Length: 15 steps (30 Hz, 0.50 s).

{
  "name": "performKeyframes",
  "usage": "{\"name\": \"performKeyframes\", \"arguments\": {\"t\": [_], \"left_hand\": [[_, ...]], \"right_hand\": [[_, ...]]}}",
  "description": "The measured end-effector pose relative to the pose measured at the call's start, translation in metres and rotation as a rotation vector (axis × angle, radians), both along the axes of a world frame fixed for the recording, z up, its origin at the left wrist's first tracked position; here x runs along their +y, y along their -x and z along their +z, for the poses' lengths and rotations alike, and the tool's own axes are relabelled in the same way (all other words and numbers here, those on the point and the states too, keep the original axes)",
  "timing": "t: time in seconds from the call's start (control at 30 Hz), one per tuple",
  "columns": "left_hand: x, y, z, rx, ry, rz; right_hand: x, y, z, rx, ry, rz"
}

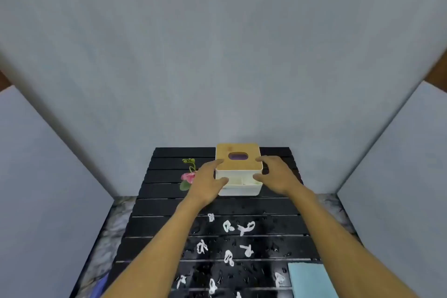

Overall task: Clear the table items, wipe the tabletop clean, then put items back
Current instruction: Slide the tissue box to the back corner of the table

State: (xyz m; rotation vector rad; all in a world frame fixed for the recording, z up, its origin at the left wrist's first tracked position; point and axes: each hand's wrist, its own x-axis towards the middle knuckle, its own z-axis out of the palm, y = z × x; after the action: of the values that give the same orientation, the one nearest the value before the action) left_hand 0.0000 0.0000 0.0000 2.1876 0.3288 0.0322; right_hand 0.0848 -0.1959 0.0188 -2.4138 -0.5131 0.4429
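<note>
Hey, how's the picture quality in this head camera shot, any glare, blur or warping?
Head view: soft throughout, with hazy edges on both hands, left hand and right hand; wide-angle bending splays the grey walls outward; the wet black table glints with small highlights; lighting is flat, with little shadow under the tissue box.

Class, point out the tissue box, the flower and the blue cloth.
tissue box (pixel 238 161): head view, on its wooden lid.
flower (pixel 188 176): head view, on the pink bloom.
blue cloth (pixel 310 279): head view, on its flat middle.
</note>
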Motion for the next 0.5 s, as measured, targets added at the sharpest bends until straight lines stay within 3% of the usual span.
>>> {"name": "performKeyframes", "arguments": {"t": [0.23,0.5], "left_hand": [[-0.009,-0.019,-0.058,-0.100,0.008,0.071],[-0.017,-0.037,-0.102,-0.282,-0.130,0.172]], "right_hand": [[0.007,-0.008,-0.063,-0.027,-0.097,-0.060],[0.004,-0.024,-0.114,-0.123,-0.229,-0.096]]}}
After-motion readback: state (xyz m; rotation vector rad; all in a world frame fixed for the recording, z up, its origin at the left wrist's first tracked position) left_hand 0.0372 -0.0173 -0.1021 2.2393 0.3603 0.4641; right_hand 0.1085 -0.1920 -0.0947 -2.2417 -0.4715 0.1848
